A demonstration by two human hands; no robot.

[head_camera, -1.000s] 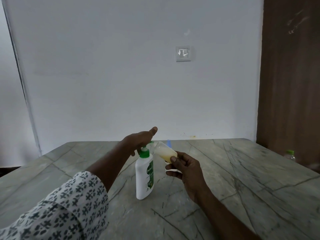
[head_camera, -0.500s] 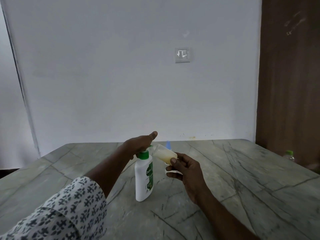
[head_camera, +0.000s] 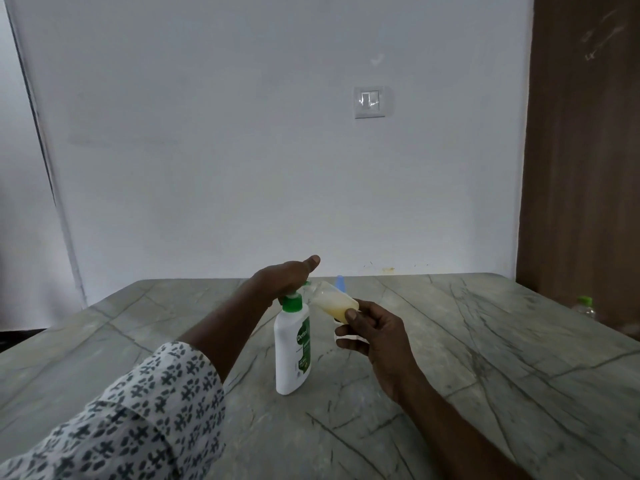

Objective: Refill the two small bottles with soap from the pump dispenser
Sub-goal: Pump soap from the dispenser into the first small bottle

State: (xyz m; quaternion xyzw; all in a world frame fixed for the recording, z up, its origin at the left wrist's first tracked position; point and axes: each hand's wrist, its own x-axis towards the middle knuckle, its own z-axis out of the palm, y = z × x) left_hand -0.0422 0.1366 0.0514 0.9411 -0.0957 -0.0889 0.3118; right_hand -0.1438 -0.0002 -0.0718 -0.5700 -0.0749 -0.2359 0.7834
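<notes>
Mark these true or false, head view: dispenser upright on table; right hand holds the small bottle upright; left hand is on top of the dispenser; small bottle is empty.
1. The white plastic pump dispenser with a green collar stands upright on the grey veined stone table. True.
2. The right hand holds the small translucent plastic bottle upright. False: the bottle is tilted, with its mouth towards the dispenser's top.
3. The left hand rests on top of the dispenser. True.
4. The small bottle is empty. False: it holds pale yellowish soap.
</notes>
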